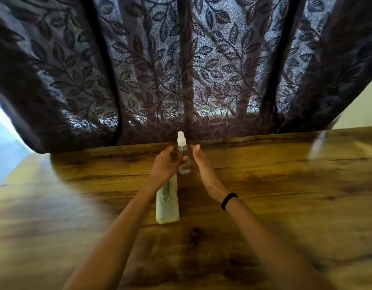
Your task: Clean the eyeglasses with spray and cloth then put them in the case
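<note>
Head view: both bare arms stretch forward over a glossy brown wood-grain surface [285,195]. The left hand [166,163] curls thumb and fingers round a clear plastic spray bottle with a white nozzle [184,166], which stands upright near the far edge; that grip holds the bottle. The right hand [202,166] is edge-on just beside the bottle, fingers straight, grip wide; blur hides any contact. A pale cream oblong case [167,206] lies flat under the left wrist. A black band [228,200] circles the right wrist. A dark purple leaf-patterned curtain [180,70] hangs behind.
</note>
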`<state>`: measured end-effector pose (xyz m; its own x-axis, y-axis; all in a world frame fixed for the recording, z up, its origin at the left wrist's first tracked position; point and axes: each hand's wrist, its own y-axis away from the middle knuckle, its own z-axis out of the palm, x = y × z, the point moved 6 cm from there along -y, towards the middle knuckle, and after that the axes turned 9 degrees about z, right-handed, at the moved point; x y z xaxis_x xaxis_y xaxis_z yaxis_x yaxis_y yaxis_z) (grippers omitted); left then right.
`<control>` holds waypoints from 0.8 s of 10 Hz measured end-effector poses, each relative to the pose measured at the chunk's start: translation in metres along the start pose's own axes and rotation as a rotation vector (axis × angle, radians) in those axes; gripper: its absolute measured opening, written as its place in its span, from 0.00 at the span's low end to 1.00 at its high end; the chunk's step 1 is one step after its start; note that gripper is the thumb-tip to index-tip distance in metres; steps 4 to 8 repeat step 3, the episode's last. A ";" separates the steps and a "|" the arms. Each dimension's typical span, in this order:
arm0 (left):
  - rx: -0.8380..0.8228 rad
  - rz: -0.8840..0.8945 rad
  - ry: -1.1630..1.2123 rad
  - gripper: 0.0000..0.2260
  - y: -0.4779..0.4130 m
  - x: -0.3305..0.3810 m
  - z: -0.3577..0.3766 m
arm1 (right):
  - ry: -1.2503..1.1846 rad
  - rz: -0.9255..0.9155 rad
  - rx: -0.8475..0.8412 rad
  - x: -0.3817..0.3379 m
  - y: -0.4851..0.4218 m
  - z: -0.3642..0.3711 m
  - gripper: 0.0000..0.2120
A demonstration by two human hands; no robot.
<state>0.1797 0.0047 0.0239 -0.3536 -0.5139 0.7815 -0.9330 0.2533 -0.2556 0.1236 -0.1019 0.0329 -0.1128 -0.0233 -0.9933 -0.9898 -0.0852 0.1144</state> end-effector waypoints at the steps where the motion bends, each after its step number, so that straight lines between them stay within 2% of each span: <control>1: 0.015 -0.003 0.000 0.17 0.002 -0.003 0.003 | 0.052 -0.006 0.016 0.002 0.001 -0.001 0.14; 2: 0.035 0.054 -0.045 0.24 0.005 0.007 -0.001 | 0.090 0.005 0.018 0.005 0.002 -0.004 0.20; 3: 0.062 0.113 0.031 0.32 0.003 0.018 -0.004 | 0.078 -0.040 0.038 -0.001 0.007 -0.011 0.29; 8: 0.062 0.113 0.031 0.32 0.003 0.018 -0.004 | 0.078 -0.040 0.038 -0.001 0.007 -0.011 0.29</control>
